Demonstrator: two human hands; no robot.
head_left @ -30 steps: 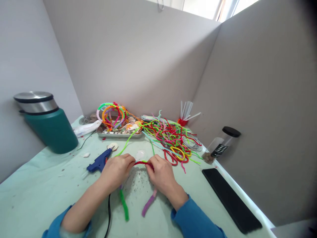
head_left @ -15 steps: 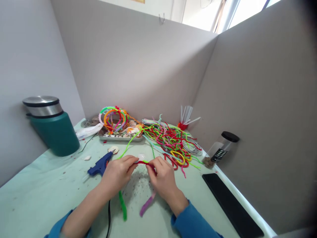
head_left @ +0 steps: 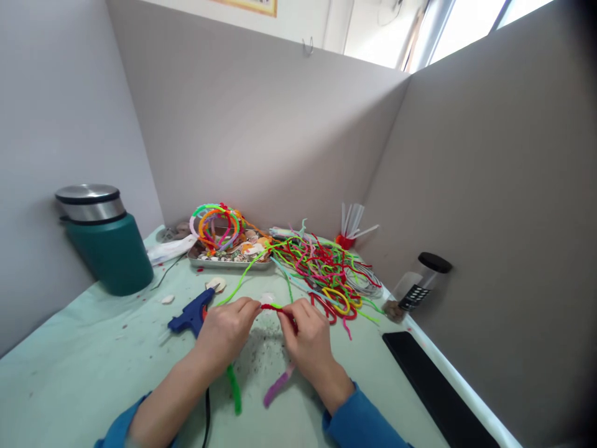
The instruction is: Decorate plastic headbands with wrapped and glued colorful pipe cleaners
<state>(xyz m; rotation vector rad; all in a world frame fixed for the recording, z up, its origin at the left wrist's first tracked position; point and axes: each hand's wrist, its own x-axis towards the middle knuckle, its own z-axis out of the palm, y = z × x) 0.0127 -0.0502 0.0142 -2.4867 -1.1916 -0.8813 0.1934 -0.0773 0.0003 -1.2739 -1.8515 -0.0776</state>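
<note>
Pinching red strand [head_left: 269,307] in both hands [head_left: 227,328] [head_left: 308,331]

Craft cubicle — glue gun [head_left: 190,315], partitions [head_left: 261,137]

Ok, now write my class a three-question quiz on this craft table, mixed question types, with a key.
1. Which stands farthest left in view?
A) teal bottle
B) red cup
C) black-lidded jar

2. True or false: the metal tray sits left of the tangled pipe-cleaner heap.

3. Fill in: the strand between the left hand and right hand shows lime green and ____.

Key: 1. A; 2. True; 3. red.
</note>
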